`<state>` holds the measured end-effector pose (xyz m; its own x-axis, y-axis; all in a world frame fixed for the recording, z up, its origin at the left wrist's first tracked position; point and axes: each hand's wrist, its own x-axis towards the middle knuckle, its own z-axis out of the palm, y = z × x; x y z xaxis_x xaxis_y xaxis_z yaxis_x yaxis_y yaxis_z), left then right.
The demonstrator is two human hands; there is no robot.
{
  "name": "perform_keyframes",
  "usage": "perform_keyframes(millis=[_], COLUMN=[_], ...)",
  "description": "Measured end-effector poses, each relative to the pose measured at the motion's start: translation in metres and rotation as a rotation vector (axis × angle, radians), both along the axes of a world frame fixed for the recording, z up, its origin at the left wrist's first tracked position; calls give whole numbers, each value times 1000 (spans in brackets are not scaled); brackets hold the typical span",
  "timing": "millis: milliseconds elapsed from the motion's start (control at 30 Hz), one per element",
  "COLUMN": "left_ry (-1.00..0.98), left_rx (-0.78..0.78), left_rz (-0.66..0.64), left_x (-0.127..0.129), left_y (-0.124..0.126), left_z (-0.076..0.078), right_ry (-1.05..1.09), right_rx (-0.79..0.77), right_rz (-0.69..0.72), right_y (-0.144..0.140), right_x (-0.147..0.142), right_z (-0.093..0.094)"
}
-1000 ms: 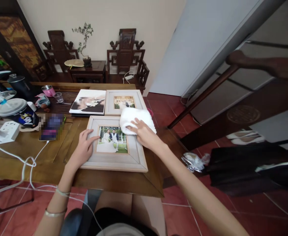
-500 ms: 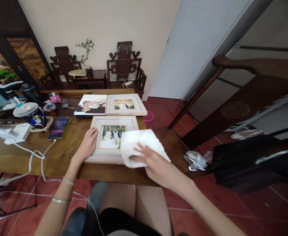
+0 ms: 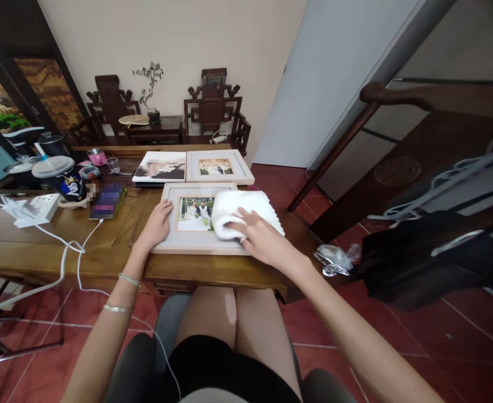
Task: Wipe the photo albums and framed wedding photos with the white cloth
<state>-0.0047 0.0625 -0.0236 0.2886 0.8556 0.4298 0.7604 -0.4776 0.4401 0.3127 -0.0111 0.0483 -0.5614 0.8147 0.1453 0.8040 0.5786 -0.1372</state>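
A pale wooden picture frame [image 3: 204,246] lies flat at the table's near edge, with a photo of two people in its middle. My left hand [image 3: 158,224] grips the frame's left side, fingers over the rim. Under my right hand [image 3: 263,238] is a folded white fluffy cloth [image 3: 246,204], pinched between thumb and fingers. The cloth covers the frame's right part and the photo's right edge. Just behind lie a second light picture frame [image 3: 244,168] and a white-edged photo print [image 3: 160,167], side by side.
On the left of the wooden table [image 3: 116,252] are a phone [image 3: 107,202], a power strip [image 3: 36,210] with white cables, a lidded cup [image 3: 68,182] and a pink cup [image 3: 97,157]. A crumpled clear wrapper [image 3: 334,258] sits at the right corner. A wooden chair [image 3: 393,162] stands right.
My right hand has slid the cloth away from me, toward the far side of the frame. My left hand stays on the left rim. The whole view has shifted slightly.
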Motion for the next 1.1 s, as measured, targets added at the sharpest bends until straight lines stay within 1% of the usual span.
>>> perform_keyframes(millis=[100,167,267,333,400,467,500,533,600,733,833,900,967,1100], left_ry=[-12,-9,-13,-28,-39,-36,-30,-22,-6,10,27,38,37,17], left_rx=[-1,-13,-28,-22,-17,-17,-16,-14,-9,-1,-4,-12,-18,-18], left_rz=[4,20,43,38,22,8,6,3,-5,-22,-39,-49,-54,-41], left_x=[2,3,4,4,3,2,2,2,2,0,-2,-2,-2,0], left_y=[2,2,2,1,0,0,-1,-1,-1,1,2,1,-1,-6], left_z=[0,1,3,4,3,2,2,2,2,0,0,1,3,7], right_ry=[-1,-16,-42,-39,-35,-38,-39,-37,-34,-66,-83,-75,-62,-53], right_rx=[-37,-63,-81,-75,-55,-38,-35,-37,-49,-70,-56,-24,26,146], right_rz=[21,19,69,137,175,162,143,122,82,-25,-77,-86,-96,-129], right_y=[-29,-35,-30,-24,-21,-21,-22,-24,-27,-34,-28,-12,14,73], right_x=[2,-7,-38,-64,-87,-99,-100,-97,-83,-38,-12,-4,-6,-25], right_z=[9,16,21,20,17,14,13,13,14,15,11,6,2,-1])
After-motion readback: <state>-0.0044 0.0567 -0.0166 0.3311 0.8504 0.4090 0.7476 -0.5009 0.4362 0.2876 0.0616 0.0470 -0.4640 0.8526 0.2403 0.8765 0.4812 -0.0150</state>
